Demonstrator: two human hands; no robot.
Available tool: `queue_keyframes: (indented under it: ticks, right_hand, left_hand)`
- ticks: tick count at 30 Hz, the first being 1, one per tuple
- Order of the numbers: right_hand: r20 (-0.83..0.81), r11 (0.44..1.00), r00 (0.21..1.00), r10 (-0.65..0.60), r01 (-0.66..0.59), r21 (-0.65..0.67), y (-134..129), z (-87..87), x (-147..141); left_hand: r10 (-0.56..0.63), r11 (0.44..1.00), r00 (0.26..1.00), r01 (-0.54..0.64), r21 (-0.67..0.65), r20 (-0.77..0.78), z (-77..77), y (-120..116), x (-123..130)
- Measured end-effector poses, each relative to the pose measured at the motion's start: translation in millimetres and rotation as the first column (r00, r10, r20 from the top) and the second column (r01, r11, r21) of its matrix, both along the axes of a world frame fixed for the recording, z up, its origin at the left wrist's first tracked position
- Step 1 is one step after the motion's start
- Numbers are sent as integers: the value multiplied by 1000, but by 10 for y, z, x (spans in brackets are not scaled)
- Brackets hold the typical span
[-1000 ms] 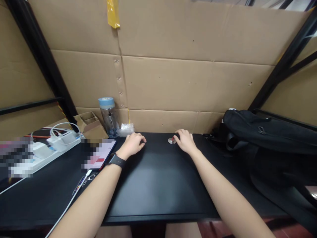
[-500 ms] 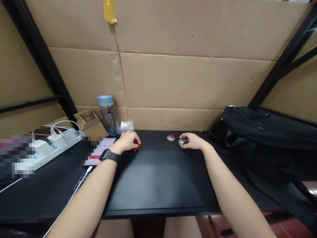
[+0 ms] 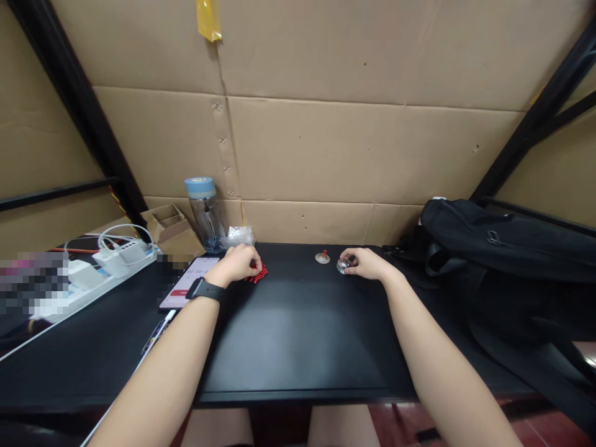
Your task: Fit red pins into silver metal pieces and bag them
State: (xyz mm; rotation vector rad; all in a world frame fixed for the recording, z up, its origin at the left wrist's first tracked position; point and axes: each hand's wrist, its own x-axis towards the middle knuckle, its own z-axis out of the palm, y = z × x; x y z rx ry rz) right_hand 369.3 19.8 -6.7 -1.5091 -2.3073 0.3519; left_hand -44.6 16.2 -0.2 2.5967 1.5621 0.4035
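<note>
My left hand [image 3: 241, 261], with a black watch on the wrist, is closed over a bundle of red strands [image 3: 258, 273] on the black table [image 3: 298, 335]. Part of the bundle is hidden beneath the fingers. On the other side, thumb and fingers of my right hand [image 3: 365, 263] grip a small, shiny, round metal object [image 3: 344, 265] low at the tabletop; its far side is covered by the fingers. Just left of it lies a flat, clear round disc with a red loop on top [image 3: 322, 256], which neither hand touches.
At the left are a phone [image 3: 190, 282], a white power strip [image 3: 107, 273] with cables, an open cardboard box [image 3: 172, 230] and a blue-lidded bottle [image 3: 205, 214]. Clear plastic wrap [image 3: 239, 236] lies beside the bottle. A black bag [image 3: 503, 261] fills the right side. Cardboard [image 3: 316, 149] walls the back.
More of the red strands shows, spread out past my left fingers. My right hand keeps its grip on the metal object, which sits flatter now. The camera has shifted slightly.
</note>
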Motion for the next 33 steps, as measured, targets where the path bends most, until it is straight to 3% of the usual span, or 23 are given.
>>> queue_keyframes:
  ticks: [5,10,16,22,27,30,33]
  right_hand:
    - [-50,999,999,-12,15,48,-36,57,-29]
    - [-144,980,990,-3,31,194,-98,118,-164]
    - [-219,953,967,127,-58,296,-211,152,-488]
    - [-222,946,953,206,-136,296,-296,99,-734]
    - [-299,939,921,251,-157,306,-361,57,-878]
    - [-376,944,889,262,-157,289,-394,29,-972]
    - [-486,956,833,263,-157,248,-433,12,-1057]
  left_hand:
    - [-4,1000,999,5,29,-38,8,-15,-26]
    - [-15,999,1000,15,40,-12,6,0,-46]
    - [-18,1000,999,19,22,-45,-68,19,47]
    - [-12,996,1000,13,89,-12,-84,-43,147]
    - [-34,989,976,2,148,214,-29,-84,281]
    - [-147,985,905,99,138,399,-11,-145,418]
    - [-154,988,832,117,104,533,-15,-215,556]
